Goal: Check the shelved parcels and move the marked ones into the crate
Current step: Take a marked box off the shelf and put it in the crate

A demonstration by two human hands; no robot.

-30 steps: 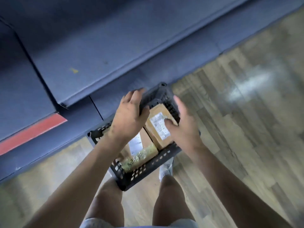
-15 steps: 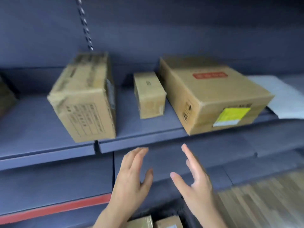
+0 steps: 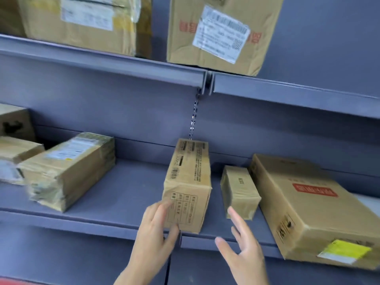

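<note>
The fingers (image 3: 162, 210) of the left hand (image 3: 154, 235) are straight and laid together against the front face of the tall box (image 3: 188, 186), near its lower left corner, with the thumb spread out below along the box's bottom edge; they rest on the cardboard rather than closing round it. The right hand (image 3: 242, 249) is raised beside it with palm turned inward, fingers extended and slightly fanned, thumb pointing toward the left hand, and it holds nothing. Its fingertips reach up in front of the small box (image 3: 239, 192), though whether they touch it cannot be told. Both forearms rise from the bottom edge of the view.

The tall box stands on its narrow end at the front lip of the middle shelf (image 3: 115, 194), right where two shelf sections meet. It is plain brown cardboard with a barcode and lines of print on its upper side and a printed table on its front face. The small box lies just to its right, apart from it, and beside that lies a flat wide box (image 3: 304, 206) with a red printed block on top and a yellow label (image 3: 345, 250) on its front edge, which overhangs the shelf lip. Farther left on the same shelf lies a taped parcel (image 3: 67, 169) with a white label.
</note>
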